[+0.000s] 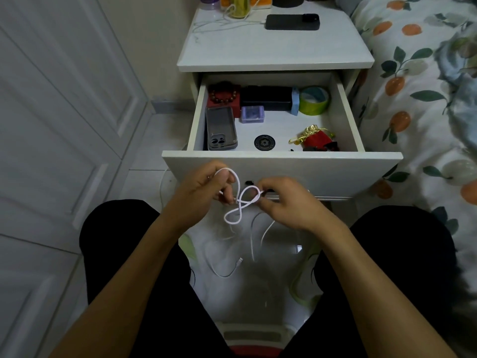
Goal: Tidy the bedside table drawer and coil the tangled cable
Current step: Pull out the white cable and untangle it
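Cable point(238, 202), white, pinched between left hand point(204, 195) and right hand point(281, 202), twisted in a figure-eight; tail dangles below both. Advice: undo the crossing, wind even loops. Drawer point(281, 164) open just beyond the hands.

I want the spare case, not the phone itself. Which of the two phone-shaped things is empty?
The grey phone case at the drawer's left, its camera cutout showing; the black phone lies on the tabletop.

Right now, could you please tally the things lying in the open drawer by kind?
Bead bracelet: 1
Black box: 1
Tape rolls, blue and green: 2
Clear phone case: 1
Purple case: 1
Round black disc: 1
Red and gold pouch: 1
Total: 8
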`<state>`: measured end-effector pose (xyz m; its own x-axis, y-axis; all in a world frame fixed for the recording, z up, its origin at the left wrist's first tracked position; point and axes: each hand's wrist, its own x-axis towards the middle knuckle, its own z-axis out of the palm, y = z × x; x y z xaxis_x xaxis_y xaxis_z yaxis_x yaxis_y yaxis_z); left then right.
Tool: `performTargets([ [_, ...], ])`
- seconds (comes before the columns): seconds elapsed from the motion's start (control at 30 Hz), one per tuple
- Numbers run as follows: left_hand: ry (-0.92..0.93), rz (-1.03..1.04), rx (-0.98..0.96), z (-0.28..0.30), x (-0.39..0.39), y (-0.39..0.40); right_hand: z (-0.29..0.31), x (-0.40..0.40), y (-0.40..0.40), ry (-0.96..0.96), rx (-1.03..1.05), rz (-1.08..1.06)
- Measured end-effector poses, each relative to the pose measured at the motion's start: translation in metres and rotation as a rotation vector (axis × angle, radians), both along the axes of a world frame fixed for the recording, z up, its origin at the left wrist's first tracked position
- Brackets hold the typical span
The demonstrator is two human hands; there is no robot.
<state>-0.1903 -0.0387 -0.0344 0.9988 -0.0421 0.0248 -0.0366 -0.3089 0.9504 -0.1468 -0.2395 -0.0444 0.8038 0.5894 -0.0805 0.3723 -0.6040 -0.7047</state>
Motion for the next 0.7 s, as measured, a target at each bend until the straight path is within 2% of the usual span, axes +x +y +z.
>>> performTargets([
  [0.1,0.089,0.019,-0.049,-0.004,0.002,0.009,0.006,-0.001,-0.005,0.207,0.167,-0.087],
  [0.2,0.092,0.04,-0.047,-0.006,0.003,0.01,0.01,-0.002,-0.006,0.295,0.254,-0.14],
  [0.37,0.006,0.054,0.038,-0.006,0.0,0.005,0.0,-0.004,0.0,0.195,0.302,-0.184],
  [0.47,0.029,0.15,0.056,-0.006,-0.001,0.002,-0.006,-0.004,0.003,0.115,0.272,-0.17],
  [0.57,-0.043,0.227,0.14,-0.007,-0.001,0.001,-0.01,-0.006,0.006,0.064,0.293,-0.236],
  [0.7,-0.112,0.16,0.242,-0.012,0.001,0.004,-0.011,-0.006,0.008,-0.11,0.298,-0.269],
])
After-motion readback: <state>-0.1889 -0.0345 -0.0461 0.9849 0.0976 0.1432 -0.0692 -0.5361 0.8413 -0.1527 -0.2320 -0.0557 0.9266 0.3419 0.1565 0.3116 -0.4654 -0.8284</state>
